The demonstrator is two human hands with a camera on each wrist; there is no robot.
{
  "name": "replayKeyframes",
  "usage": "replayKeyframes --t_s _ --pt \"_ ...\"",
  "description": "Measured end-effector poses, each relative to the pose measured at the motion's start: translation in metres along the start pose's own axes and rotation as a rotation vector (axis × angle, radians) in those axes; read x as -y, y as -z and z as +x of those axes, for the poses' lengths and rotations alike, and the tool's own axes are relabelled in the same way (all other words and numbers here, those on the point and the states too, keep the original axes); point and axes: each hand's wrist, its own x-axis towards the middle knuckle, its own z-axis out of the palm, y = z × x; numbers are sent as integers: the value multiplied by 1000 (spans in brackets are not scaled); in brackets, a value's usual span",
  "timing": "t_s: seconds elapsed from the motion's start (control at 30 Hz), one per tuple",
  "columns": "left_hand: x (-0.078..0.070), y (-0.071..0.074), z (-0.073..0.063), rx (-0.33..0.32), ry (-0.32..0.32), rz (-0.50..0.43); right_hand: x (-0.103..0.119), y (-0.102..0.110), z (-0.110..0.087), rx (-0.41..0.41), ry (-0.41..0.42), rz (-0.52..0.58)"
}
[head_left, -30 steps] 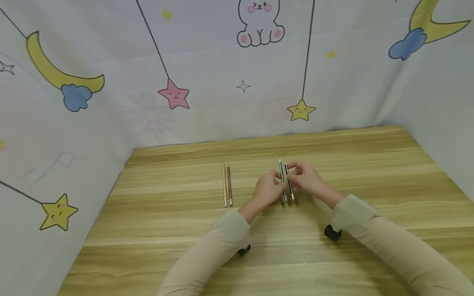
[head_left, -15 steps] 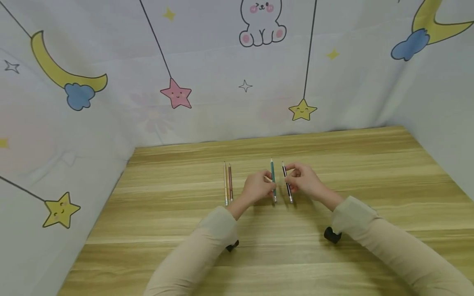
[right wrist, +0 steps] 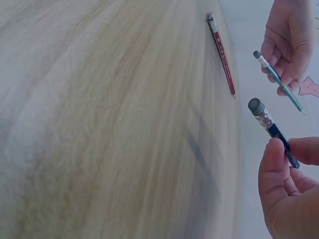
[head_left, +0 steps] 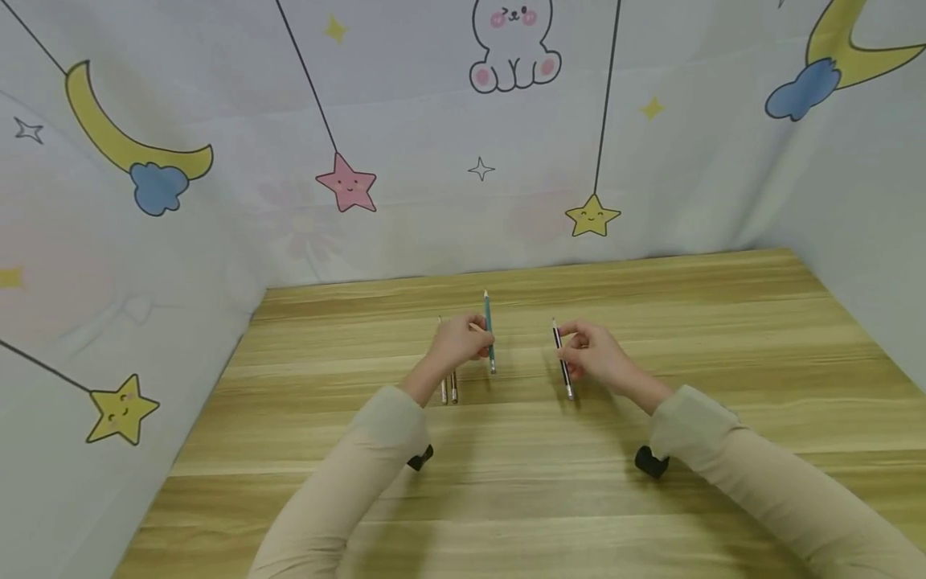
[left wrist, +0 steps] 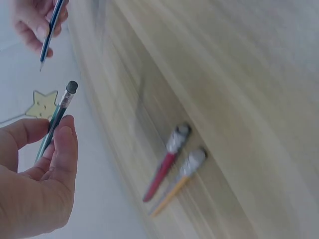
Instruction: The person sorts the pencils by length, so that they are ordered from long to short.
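My left hand pinches a teal pencil between thumb and fingers, its point away from me and its eraser end toward me. A dark, white-striped pencil is pinched in my right hand, tilted slightly. In the left wrist view the teal pencil's dark eraser sticks up past the fingertips. Two more pencils lie side by side on the table: a red one and a yellow one. In the head view my left hand partly covers them.
The wood-grain table carries the pencils. Behind it hangs a white cloth printed with stars, moons and a white animal. A black wrist-camera piece shows below the right sleeve, another below the left.
The left hand has carried the teal pencil leftward, away from the dark pencil and over near the two lying pencils. The right hand has moved only slightly, still holding the dark pencil.
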Motion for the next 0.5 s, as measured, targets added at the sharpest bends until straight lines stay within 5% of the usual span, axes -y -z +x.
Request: replayKeyframes --t_s 0.23,0.5 --pt "10 19 4 -59 42 -3 0 0 0 -5 -3 -13" --pt "22 26 3 -86 77 21 -2 0 0 5 -7 -10"
